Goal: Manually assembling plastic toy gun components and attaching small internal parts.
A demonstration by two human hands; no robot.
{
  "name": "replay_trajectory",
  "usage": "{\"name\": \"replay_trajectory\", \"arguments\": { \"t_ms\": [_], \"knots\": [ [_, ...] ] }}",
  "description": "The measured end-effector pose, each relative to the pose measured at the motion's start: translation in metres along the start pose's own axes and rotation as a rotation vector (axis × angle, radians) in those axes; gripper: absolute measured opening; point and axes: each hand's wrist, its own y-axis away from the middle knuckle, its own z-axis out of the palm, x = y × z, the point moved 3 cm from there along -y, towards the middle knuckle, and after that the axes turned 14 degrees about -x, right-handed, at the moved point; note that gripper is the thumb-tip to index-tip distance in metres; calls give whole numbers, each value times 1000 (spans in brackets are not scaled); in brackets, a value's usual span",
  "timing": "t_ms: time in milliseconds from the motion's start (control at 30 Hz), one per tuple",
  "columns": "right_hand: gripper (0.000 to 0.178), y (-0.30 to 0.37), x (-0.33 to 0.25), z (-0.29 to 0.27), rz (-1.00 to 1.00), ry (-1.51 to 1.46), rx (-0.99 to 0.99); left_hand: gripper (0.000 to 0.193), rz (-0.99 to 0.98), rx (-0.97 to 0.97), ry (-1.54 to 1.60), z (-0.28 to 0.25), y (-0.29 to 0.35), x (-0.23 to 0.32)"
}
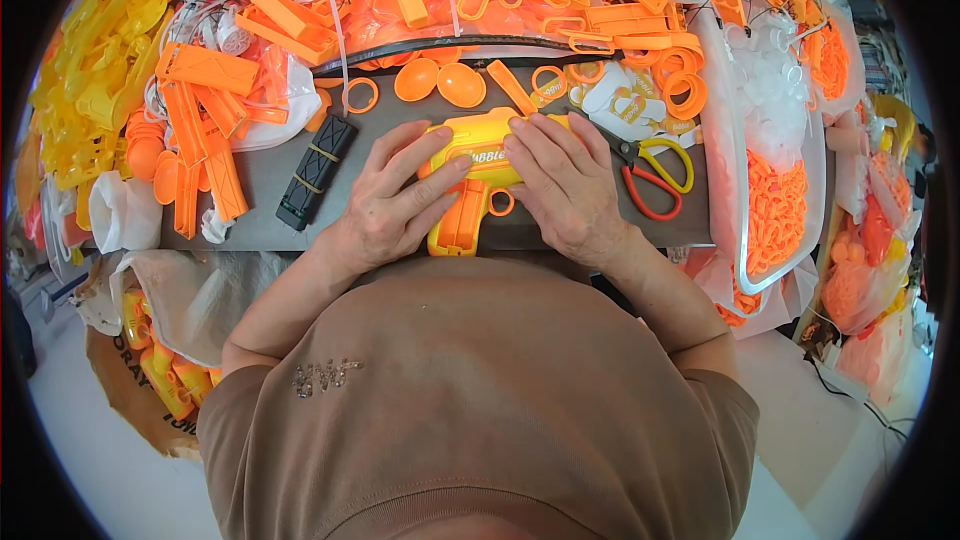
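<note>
A yellow toy gun [478,129] lies at the near edge of the dark table, in front of my body. It has an orange grip panel [461,217] and an orange ring-shaped trigger [502,202]. My left hand [392,202] is bent over its left end, fingertips pressed on the shell and across the top of the handle. On the right, my right hand [572,185] curls over the barrel end and hides it, its fingers on the upper shell. Both thumbs are mostly hidden.
Scissors [656,178] with red and yellow handles lie right of my right hand, near label stickers [628,105]. A banded black bar [316,172] lies left. Orange parts [600,25] and yellow shells [95,90] pile up behind. A white tub [741,240] of small orange pieces stands right.
</note>
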Motion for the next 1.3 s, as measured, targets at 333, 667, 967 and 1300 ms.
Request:
{"name": "replay_trajectory", "arguments": {
  "t_ms": [333, 667, 967, 1300],
  "knots": [
    [46, 6, -1, 9, -16, 74, 54, 44, 3, 81, 56, 6, 1, 1],
    [53, -15, -7, -31, 269, -1054, 478, 60, -229, 196, 1115, 21, 1, 1],
    [31, -69, -59, 20, -155, 96, 14, 30, -373, 615, 1131, -23, 10, -23],
    [21, -31, 68, -32, 236, 205, 218, 48, -144, -17, 87, -33, -26, 17]
  ]
}}
